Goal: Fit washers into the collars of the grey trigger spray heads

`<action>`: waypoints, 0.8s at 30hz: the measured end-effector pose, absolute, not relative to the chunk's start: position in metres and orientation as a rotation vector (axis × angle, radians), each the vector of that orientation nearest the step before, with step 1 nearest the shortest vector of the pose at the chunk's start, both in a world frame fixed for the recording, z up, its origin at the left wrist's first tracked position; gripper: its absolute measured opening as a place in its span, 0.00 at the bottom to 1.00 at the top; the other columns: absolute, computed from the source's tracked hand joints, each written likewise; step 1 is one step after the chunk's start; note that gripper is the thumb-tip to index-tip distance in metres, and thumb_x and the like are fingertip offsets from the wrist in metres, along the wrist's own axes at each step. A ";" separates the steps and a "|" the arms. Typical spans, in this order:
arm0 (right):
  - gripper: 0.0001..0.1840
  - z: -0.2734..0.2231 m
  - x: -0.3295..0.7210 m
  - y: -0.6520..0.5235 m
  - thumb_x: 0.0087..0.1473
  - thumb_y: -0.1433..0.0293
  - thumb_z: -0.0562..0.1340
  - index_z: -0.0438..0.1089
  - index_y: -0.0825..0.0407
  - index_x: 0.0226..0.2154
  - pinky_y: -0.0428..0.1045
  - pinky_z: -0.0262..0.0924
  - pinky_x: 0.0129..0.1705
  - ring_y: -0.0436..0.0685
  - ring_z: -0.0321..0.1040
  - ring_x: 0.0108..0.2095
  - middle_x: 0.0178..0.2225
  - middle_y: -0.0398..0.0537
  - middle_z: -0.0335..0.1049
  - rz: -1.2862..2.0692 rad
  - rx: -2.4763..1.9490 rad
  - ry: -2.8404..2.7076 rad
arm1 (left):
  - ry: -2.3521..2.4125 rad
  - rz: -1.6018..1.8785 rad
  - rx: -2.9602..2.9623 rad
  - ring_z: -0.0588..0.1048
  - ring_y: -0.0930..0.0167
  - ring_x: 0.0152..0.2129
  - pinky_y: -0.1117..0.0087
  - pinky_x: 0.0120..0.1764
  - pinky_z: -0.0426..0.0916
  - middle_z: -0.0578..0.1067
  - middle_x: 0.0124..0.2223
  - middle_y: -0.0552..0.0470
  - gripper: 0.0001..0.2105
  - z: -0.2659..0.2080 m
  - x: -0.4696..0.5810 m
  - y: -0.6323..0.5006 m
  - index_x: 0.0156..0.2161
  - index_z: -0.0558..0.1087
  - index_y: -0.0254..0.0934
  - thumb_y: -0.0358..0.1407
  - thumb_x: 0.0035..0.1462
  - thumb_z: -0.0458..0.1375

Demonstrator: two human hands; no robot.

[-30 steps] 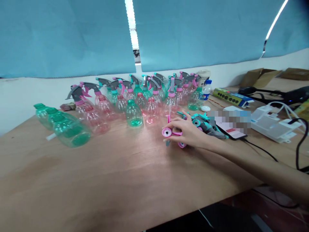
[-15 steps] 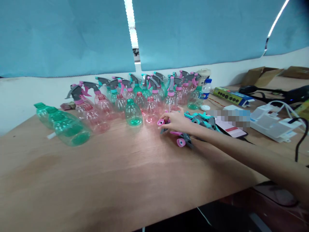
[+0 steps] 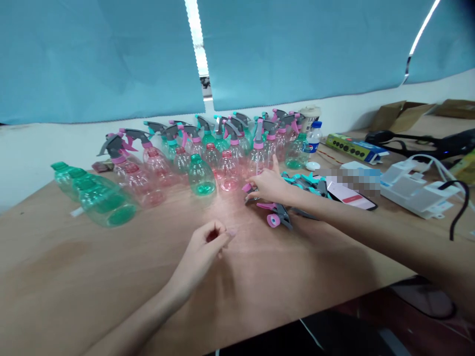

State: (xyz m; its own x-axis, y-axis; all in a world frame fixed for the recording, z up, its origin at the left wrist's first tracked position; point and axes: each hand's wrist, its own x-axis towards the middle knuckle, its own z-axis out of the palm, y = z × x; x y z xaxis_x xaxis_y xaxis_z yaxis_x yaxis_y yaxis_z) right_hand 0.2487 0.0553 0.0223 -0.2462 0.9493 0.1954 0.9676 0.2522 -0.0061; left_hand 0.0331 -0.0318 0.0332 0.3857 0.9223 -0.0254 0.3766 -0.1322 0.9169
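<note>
My right hand reaches in from the right. Its thumb and fingers are closed on a pink-and-grey spray trigger head, mostly covered by the hand. My left hand is over the middle of the table with fingers curled together; whether anything small is in them is unclear. Just below the right hand lies another pink-and-grey trigger head. Turquoise-and-grey trigger heads are heaped behind the right wrist. In front of the hands, a green bottle and a pink bottle stand upright without trigger heads.
Many pink and green spray bottles with trigger heads stand along the wall. Open green bottles are at the left. To the right are a Pepsi bottle, a phone, a white plastic holder and a yellow-green box.
My left hand has come into view from the lower left. The right hand stays at the trigger heads, its index finger raised a little. The view has shifted slightly.
</note>
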 end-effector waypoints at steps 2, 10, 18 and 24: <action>0.18 0.026 0.252 0.053 0.50 0.57 0.64 0.73 0.49 0.42 0.73 0.29 0.57 0.68 0.69 0.45 0.32 0.48 0.77 -0.187 -1.772 -2.363 | 1.183 0.704 1.876 0.68 0.74 0.22 0.74 0.25 0.65 0.67 0.27 0.56 0.08 0.016 0.034 -0.018 0.30 0.63 0.37 0.39 0.56 0.53; 0.14 0.033 0.302 0.015 0.57 0.63 0.59 0.72 0.49 0.44 0.56 0.60 0.49 0.59 0.70 0.44 0.42 0.49 0.75 -0.040 -1.446 -2.391 | 1.156 0.737 2.364 0.62 0.61 0.55 0.54 0.57 0.55 0.63 0.56 0.44 0.17 -0.003 0.071 0.024 0.53 0.64 0.39 0.36 0.58 0.53; 0.30 -0.002 0.328 -0.058 0.52 0.54 0.62 0.66 0.56 0.52 0.61 0.60 0.54 0.67 0.59 0.57 0.56 0.63 0.61 -0.145 -1.382 -2.365 | 1.161 0.520 2.478 0.51 0.50 0.62 0.45 0.56 0.55 0.50 0.65 0.38 0.31 -0.016 0.111 0.021 0.62 0.55 0.41 0.54 0.58 0.50; 0.22 -0.026 0.332 -0.066 0.55 0.60 0.61 0.67 0.52 0.50 0.64 0.61 0.54 0.68 0.58 0.58 0.57 0.61 0.61 -0.202 -1.432 -2.282 | 1.144 0.508 2.700 0.63 0.56 0.54 0.54 0.49 0.67 0.64 0.55 0.42 0.19 -0.010 0.117 -0.001 0.53 0.65 0.38 0.46 0.63 0.47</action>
State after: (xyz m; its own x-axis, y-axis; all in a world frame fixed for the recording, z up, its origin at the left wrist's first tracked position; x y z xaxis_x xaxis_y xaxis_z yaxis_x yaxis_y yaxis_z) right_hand 0.3322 -0.0664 -0.0257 -0.3698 0.8208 0.4354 0.8846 0.4544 -0.1052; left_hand 0.1174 -0.0014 -0.0100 0.6487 0.7207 0.2442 0.6645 -0.6929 0.2799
